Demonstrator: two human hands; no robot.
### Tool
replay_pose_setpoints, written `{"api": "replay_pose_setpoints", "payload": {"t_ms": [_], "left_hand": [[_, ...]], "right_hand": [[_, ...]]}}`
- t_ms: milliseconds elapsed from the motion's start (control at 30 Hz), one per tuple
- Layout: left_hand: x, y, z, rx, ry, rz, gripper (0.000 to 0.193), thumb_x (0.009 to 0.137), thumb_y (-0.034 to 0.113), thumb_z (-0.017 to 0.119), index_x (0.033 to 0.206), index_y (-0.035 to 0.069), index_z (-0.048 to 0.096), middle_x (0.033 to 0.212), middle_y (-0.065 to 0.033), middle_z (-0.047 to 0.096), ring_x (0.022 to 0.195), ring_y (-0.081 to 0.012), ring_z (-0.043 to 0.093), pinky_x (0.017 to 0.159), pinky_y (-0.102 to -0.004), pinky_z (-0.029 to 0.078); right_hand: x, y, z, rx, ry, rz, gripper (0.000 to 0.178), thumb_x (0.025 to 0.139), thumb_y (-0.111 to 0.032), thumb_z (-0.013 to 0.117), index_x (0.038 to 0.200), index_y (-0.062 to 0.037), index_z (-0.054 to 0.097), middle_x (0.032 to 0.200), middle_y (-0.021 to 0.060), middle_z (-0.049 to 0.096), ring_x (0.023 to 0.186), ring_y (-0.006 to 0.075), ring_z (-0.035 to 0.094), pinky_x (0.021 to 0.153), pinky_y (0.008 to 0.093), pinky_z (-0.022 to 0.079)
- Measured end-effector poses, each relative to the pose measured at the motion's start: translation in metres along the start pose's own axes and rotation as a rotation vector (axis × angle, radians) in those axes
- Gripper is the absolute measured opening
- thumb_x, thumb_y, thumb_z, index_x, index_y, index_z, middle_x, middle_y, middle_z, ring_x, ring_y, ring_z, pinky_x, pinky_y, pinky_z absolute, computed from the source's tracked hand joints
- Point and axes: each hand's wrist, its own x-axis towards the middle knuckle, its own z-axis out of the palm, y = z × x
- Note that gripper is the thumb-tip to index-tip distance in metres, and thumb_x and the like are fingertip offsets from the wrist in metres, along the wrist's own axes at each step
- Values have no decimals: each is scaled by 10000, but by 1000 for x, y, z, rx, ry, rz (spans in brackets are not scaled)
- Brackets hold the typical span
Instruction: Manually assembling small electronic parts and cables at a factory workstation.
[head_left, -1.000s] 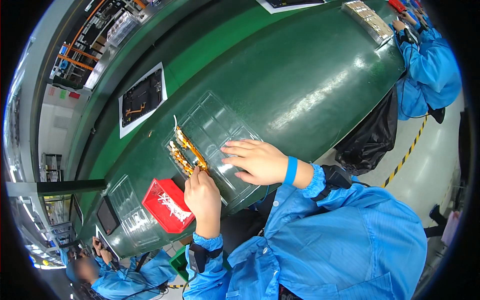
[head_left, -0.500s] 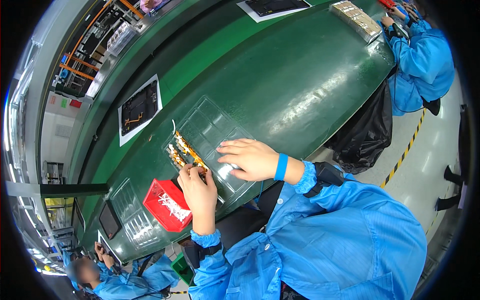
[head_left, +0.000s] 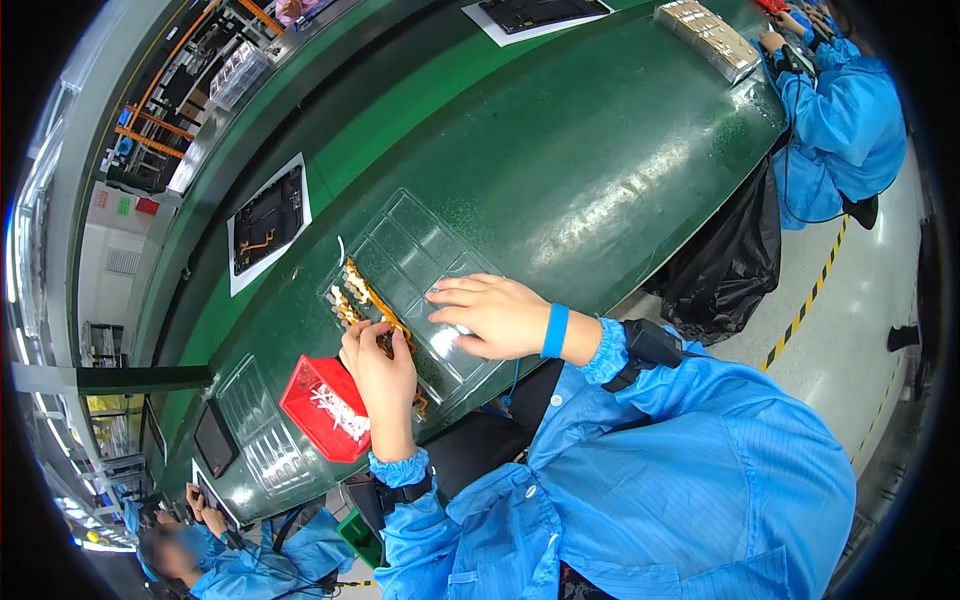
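A clear plastic tray (head_left: 415, 225) with compartments lies on the green table. In its near-left part are rows of orange flex cables (head_left: 362, 287) with white and tan pieces on them. My left hand (head_left: 380, 375) is over the near end of these cables, its fingertips pinched on one flex cable; the palm hides part of it. An orange cable end shows beside the left wrist. My right hand (head_left: 495, 315), with a blue wristband, rests flat on the tray's right side, fingers stretched out and holding nothing.
Touching distance left of my left hand stands a red bin (head_left: 300, 400) with white strips. Another clear tray (head_left: 265, 440) and a dark panel (head_left: 215, 440) lie farther left. Dark device housings on white sheets (head_left: 268, 225) sit beyond. Co-workers in blue sit at both ends; boxes (head_left: 705, 40) stand far right.
My left hand's fingers have parted slightly and shifted along the flex cables; an orange cable end now shows beside the wrist. The right hand stays flat on the tray. The view has shifted slightly.
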Motion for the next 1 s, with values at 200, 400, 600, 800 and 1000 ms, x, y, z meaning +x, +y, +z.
{"api": "replay_pose_setpoints", "payload": {"t_ms": [200, 400, 600, 800, 1000], "left_hand": [[16, 5, 1, 115, 68, -172, 268, 869, 219, 675, 976, -27, 652, 1181, -204, 543, 1125, -378, 480, 977, -454, 394], [30, 7, 31, 203, 63, -302, 264, 873, 261, 667, 933, 4, 686, 1285, -211, 504, 1240, -381, 408, 970, -513, 377], [26, 17, 28, 281, 80, -359, 239, 889, 245, 632, 917, 17, 697, 1335, -178, 478, 1287, -356, 361, 949, -557, 352], [30, 9, 30, 278, 119, -366, 243, 903, 222, 608, 896, -2, 703, 1309, -172, 498, 1281, -349, 362, 964, -538, 345], [30, -6, 42, 499, 155, -256, 280, 924, 239, 581, 990, -1, 709, 1292, -151, 519, 1290, -335, 367, 1006, -517, 333]], "right_hand": [[4, -5, -3, 21, -7, -19, 389, 814, -235, 676, 1176, -96, 644, 1350, 108, 554, 1307, 267, 470, 1068, 412, 394], [-2, 2, -1, 6, 1, 0, 392, 817, -231, 675, 1184, -98, 641, 1355, 115, 549, 1309, 276, 468, 1069, 413, 394], [-2, 1, -1, 5, -4, -17, 392, 824, -230, 673, 1191, -97, 636, 1361, 123, 544, 1314, 278, 464, 1073, 413, 387], [-3, 2, -3, 7, -13, -26, 390, 829, -231, 670, 1192, -95, 634, 1362, 125, 543, 1316, 278, 462, 1078, 412, 381], [-4, 2, -2, 19, -8, -25, 385, 829, -232, 670, 1186, -92, 635, 1355, 122, 546, 1318, 276, 458, 1080, 412, 378]]}}
